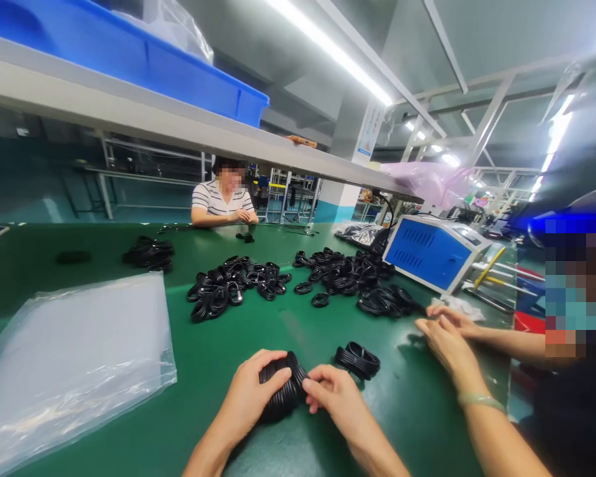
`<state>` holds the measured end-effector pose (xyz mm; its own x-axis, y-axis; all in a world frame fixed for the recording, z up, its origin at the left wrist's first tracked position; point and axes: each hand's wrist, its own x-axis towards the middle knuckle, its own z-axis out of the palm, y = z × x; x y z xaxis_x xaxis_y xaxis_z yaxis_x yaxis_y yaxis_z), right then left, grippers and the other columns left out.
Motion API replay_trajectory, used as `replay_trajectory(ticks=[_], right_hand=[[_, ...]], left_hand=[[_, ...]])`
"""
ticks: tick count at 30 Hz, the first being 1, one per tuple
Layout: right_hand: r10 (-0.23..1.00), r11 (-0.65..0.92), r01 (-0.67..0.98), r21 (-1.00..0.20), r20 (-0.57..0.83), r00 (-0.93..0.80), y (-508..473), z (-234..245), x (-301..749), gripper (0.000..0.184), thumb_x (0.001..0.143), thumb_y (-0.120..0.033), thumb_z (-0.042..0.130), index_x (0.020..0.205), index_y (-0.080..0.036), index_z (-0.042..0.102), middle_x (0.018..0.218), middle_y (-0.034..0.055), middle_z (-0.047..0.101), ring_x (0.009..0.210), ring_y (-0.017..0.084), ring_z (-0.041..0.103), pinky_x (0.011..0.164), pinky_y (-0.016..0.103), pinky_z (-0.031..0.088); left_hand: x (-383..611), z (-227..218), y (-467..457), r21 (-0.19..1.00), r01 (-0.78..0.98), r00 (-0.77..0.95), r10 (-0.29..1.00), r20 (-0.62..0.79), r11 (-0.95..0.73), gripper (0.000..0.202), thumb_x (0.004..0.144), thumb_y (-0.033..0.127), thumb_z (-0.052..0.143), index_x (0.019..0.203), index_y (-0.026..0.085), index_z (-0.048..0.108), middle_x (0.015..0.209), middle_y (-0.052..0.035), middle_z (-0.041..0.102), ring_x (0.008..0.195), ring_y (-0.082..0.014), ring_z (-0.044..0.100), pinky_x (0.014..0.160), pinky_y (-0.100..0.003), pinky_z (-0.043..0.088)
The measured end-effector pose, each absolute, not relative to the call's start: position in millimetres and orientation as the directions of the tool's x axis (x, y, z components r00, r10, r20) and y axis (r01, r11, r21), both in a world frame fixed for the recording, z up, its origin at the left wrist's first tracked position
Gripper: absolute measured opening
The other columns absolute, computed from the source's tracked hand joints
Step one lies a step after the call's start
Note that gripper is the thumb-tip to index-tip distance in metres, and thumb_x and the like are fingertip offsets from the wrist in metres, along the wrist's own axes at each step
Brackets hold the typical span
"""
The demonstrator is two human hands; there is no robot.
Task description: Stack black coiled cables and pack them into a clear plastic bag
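No legible text; sign [369,131] on pillar [334,193] too small, blurred to read.

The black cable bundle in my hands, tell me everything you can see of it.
The cable bundle is a tight pack of black, rubbery-looking coils, its strands showing as ridges. The left hand grips it, thumb across it; the right hand touches its right edge. Whether the green table supports it is unclear.
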<state>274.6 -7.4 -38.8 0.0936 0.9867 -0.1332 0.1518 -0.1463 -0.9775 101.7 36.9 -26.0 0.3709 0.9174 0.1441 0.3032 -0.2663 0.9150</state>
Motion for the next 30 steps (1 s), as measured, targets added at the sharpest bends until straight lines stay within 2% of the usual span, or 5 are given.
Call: replay_trajectory(ticks=[5,11,17,23,30], right_hand=[[0.955,-0.283,-0.17,-0.944,-0.293,0.036,-14,-35,271,0.037,0.054,-0.044,0.077,0.062,-0.013,0.057,0.062,0.0001,0.057,0.058,0.013,0.06,0.067,0.03,0.052],[0.947,-0.311,-0.101,-0.945,-0.317,0.045,-16,-29,269,0.034,0.057,-0.044,0.072,0.064,-0.013,0.06,0.056,-0.0002,0.057,0.053,0.012,0.059,0.058,0.026,0.053],[0.946,-0.325,0.038,-0.945,-0.325,0.001,-17,-25,273,0.03,0.066,-0.045,0.061,0.06,-0.016,0.053,0.041,-0.0067,0.045,0.033,0.007,0.047,0.031,0.015,0.033],[0.902,-0.414,-0.116,-0.903,-0.389,-0.185,-18,-25,275,0.031,0.066,-0.044,0.063,0.065,-0.016,0.05,0.053,-0.0001,0.06,0.035,0.006,0.052,0.032,0.012,0.032],[0.895,-0.432,-0.145,-0.89,-0.403,-0.192,-15,-27,274,0.027,0.061,-0.035,0.067,0.065,-0.015,0.05,0.051,0.0027,0.063,0.038,0.008,0.055,0.037,0.014,0.038]], left_hand=[[102,-24,35,0.912,0.311,0.376,0.916,0.14,-0.267,0.032,0.077,0.038,0.055,0.104,0.023,0.065,0.103,-0.0035,0.065,0.097,-0.0199,0.058,0.089,-0.03,0.042],[105,-17,33,0.895,0.345,0.394,0.909,0.136,-0.284,0.033,0.076,0.041,0.056,0.103,0.024,0.066,0.102,-0.0033,0.064,0.096,-0.0198,0.058,0.088,-0.03,0.042],[111,-21,34,0.89,0.358,0.384,0.913,0.136,-0.283,0.036,0.071,0.042,0.062,0.101,0.023,0.066,0.104,-0.0039,0.064,0.095,-0.0206,0.059,0.086,-0.03,0.044],[112,-23,36,0.884,0.384,0.351,0.928,0.126,-0.265,0.036,0.07,0.039,0.063,0.102,0.022,0.066,0.109,-0.0046,0.064,0.101,-0.0213,0.057,0.092,-0.032,0.041],[112,-19,34,0.901,0.361,0.376,0.921,0.098,-0.243,0.035,0.072,0.038,0.061,0.102,0.022,0.067,0.105,-0.0044,0.065,0.098,-0.0215,0.058,0.091,-0.033,0.041]])
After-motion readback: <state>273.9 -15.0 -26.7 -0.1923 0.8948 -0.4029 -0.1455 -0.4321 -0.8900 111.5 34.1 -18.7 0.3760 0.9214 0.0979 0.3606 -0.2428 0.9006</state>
